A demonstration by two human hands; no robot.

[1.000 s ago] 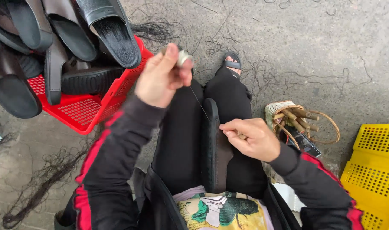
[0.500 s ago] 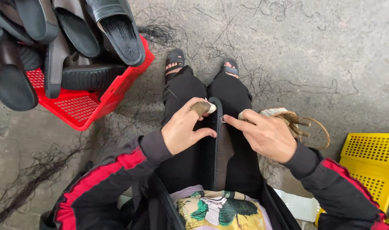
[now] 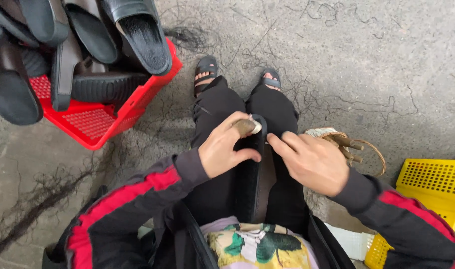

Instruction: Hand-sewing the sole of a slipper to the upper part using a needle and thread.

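So a second ago the left hand (image 3: pixel 225 149) was lifted way up and out to the left, pulling a thread taut, while the right hand (image 3: pixel 312 162) waited low on the lap. Half a second ago the left had already dropped back in. Now both hands are down together on the black sandal (image 3: pixel 255 184) that stands on edge between the knees, so my read is one stitch pull is finished and the hands are setting up on the sole's far end again.

Left hand is curled, pinching a small pale bit with a wrapped fingertip right at the sandal's far tip. Right hand rests beside it with fingers extended onto the edge; can't tell if it's actually pinching anything.

Surroundings: rough grey concrete floor (image 3: pixel 347 55) with loose dark threads scattered all over. Far left there's a red crate (image 3: pixel 95 124) heaped with black sandals (image 3: pixel 138 30). Near right, a yellow crate (image 3: pixel 434 192), and just beside the right hand a small basket with wooden-handled tools (image 3: pixel 349 144). The person's own sandalled feet (image 3: pixel 207 69) sit at the far end of the legs.
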